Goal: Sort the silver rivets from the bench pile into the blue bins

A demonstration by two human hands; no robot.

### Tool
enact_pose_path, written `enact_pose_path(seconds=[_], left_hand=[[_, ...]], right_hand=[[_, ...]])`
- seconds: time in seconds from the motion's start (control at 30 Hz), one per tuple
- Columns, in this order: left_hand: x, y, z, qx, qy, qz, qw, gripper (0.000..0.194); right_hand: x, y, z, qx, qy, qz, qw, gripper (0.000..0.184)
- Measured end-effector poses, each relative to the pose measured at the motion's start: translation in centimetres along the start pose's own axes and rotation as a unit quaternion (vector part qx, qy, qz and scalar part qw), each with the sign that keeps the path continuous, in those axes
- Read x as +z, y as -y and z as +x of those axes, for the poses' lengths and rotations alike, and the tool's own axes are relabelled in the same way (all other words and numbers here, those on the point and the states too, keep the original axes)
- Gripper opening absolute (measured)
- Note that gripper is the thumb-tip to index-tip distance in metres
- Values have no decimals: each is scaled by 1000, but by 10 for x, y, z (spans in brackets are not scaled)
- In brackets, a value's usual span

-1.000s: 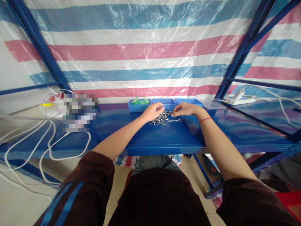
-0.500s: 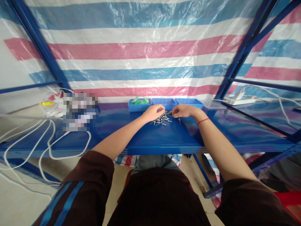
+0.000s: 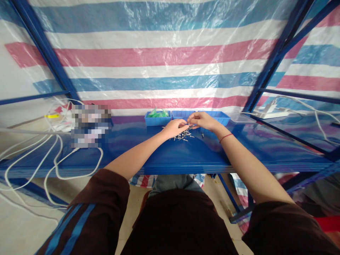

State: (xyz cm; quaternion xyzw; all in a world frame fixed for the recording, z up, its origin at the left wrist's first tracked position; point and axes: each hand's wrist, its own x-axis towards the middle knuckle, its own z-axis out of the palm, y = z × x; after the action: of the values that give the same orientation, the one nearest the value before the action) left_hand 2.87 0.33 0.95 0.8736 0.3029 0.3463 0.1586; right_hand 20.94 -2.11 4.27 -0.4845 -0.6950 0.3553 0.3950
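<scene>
A small heap of thin metal pins (image 3: pixel 184 135) lies on the blue shelf top (image 3: pixel 170 156). My left hand (image 3: pixel 175 127) rests at the heap's left edge, fingers curled and pinched over the pins. My right hand (image 3: pixel 202 120), with a red string on the wrist, is lifted just above the heap, its fingertips meeting those of the left hand and pinching a pin. One loose pin (image 3: pixel 202 134) lies to the right of the heap.
Three blue trays stand in a row behind the heap; the left tray (image 3: pixel 157 119) holds green pieces, the right tray (image 3: pixel 220 117) sits by a clear lid (image 3: pixel 243 118). White cables (image 3: pixel 53 156) loop at the left. Blue frame posts rise on both sides.
My right hand has lifted off the shelf and moved left toward the left hand, fingertips now meeting above the heap. My left hand shifted slightly toward me.
</scene>
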Motion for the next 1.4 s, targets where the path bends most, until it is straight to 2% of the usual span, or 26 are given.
enact_pose_path(seconds=[0.23, 0.43, 0.67, 0.83, 1.0, 1.1, 1.2, 1.27, 1.4], left_hand=[[4, 5, 1, -32, -28, -52, 998, 23], [7, 6, 2, -46, -22, -85, 995, 23], [7, 1, 1, -41, -26, -81, 996, 23], [5, 4, 4, -49, -72, -78, 993, 17], [1, 3, 5, -55, -132, -86, 986, 12], [-1, 2, 4, -55, -138, -79, 986, 12], [-1, 1, 4, -62, -117, -50, 990, 20], [0, 2, 3, -53, -100, -15, 994, 30], [0, 0, -1, 8, -47, 67, 997, 42]], right_hand=[[7, 3, 0, -23, -18, 12, 1000, 25], [6, 0, 3, -65, -43, 9, 997, 25], [7, 2, 3, -105, -36, -17, 994, 29], [7, 6, 1, -136, -42, -50, 989, 28], [3, 4, 1, -171, -71, -155, 971, 17], [4, 2, 3, -139, -57, -161, 975, 14], [6, 0, 5, -67, -67, -55, 994, 12], [4, 0, 6, -17, -128, 52, 990, 10], [-15, -6, 9, 73, -271, 221, 934, 16]])
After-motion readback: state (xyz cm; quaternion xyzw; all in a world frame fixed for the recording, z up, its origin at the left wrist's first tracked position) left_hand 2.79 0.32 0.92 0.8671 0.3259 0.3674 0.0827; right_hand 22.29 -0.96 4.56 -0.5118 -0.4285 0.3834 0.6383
